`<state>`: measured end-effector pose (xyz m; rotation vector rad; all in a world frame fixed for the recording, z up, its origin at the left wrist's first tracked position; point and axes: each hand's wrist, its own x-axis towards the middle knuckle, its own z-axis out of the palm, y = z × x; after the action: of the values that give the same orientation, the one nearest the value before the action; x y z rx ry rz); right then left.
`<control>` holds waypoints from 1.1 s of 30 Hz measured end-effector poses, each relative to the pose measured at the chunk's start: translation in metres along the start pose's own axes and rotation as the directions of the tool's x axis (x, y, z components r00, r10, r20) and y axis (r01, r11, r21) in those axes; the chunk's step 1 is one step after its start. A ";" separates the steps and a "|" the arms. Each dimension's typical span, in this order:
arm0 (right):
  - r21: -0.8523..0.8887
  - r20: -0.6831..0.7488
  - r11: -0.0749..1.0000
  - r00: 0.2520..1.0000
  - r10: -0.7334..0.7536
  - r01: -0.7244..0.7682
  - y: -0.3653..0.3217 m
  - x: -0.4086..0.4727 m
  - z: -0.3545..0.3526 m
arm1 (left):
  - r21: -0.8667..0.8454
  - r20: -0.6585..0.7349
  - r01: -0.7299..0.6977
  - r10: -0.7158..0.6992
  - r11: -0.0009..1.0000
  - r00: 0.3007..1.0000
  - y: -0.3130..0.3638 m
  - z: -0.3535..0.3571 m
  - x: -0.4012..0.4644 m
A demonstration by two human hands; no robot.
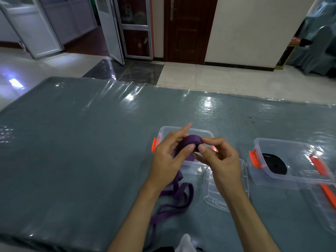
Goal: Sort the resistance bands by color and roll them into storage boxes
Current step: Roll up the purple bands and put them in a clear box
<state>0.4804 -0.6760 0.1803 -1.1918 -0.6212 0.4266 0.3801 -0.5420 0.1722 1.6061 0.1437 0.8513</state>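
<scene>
A purple resistance band [190,141] is partly wound into a roll, held above a clear storage box [164,130] with orange latches. My left hand [171,157] grips the roll from the left, thumb on its near face. My right hand [221,157] pinches the roll's right side. The band's loose tail [177,199] trails down onto the mat in loops toward me. A second clear box [283,176] at the right holds a rolled black band [275,164].
A clear lid [211,195] lies flat beside the first box, under my right wrist. Another lid with an orange latch [327,197] sits at the right edge. The grey-blue mat [81,151] is covered in shiny plastic film, with tiled floor beyond.
</scene>
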 end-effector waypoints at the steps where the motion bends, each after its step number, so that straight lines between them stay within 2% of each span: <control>1: -0.022 -0.010 1.000 1.000 -0.002 0.002 0.000 0.000 0.000 | -0.065 -0.045 0.033 -0.036 0.997 0.998 0.002 0.000 0.000; 5: -0.094 -0.031 0.994 0.997 -0.065 0.062 -0.006 0.002 0.002 | -0.187 -0.184 0.030 -0.065 0.982 0.981 0.005 0.004 -0.002; 8: -0.034 -0.014 0.999 0.999 -0.043 0.043 -0.003 -0.001 0.011 | -0.236 -0.233 -0.028 -0.029 0.971 0.972 0.008 0.011 -0.005; 11: -0.035 0.045 0.998 0.998 -0.048 0.050 -0.002 -0.003 0.017 | -0.205 -0.241 -0.084 0.033 0.975 0.970 0.012 0.011 -0.002; 14: -0.040 0.067 0.998 0.997 -0.046 0.049 -0.009 -0.001 0.014 | -0.076 -0.250 -0.095 0.073 0.993 0.965 0.012 0.007 -0.002; 16: -0.092 0.074 0.993 0.995 -0.061 0.068 -0.013 0.003 0.011 | -0.059 -0.299 -0.048 0.028 0.997 0.954 0.012 0.009 -0.006; 19: -0.097 0.082 0.992 0.994 -0.068 0.076 -0.017 0.005 0.011 | -0.180 -0.380 -0.034 -0.038 0.983 0.924 0.014 0.016 -0.009; 21: -0.044 0.039 0.996 0.996 -0.078 0.080 -0.016 0.006 0.011 | -0.201 -0.358 -0.065 -0.011 0.977 0.934 0.016 0.019 -0.006; 25: 0.051 -0.062 0.998 0.997 -0.037 0.040 -0.015 0.004 0.013 | -0.089 -0.237 -0.045 0.022 0.995 0.971 0.015 0.024 -0.005; 29: 0.011 -0.037 1.000 0.999 -0.009 0.009 -0.017 0.006 0.002 | 0.063 -0.190 -0.061 0.072 0.996 0.979 0.011 0.022 -0.006; 33: -0.062 -0.001 0.998 1.000 -0.018 0.018 -0.022 0.011 -0.010 | 0.055 -0.138 -0.039 0.046 0.998 0.989 0.011 0.020 -0.009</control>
<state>0.4951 -0.6840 0.2008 -1.2445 -0.6475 0.3932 0.3811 -0.5659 0.1783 1.6028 0.2320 1.0003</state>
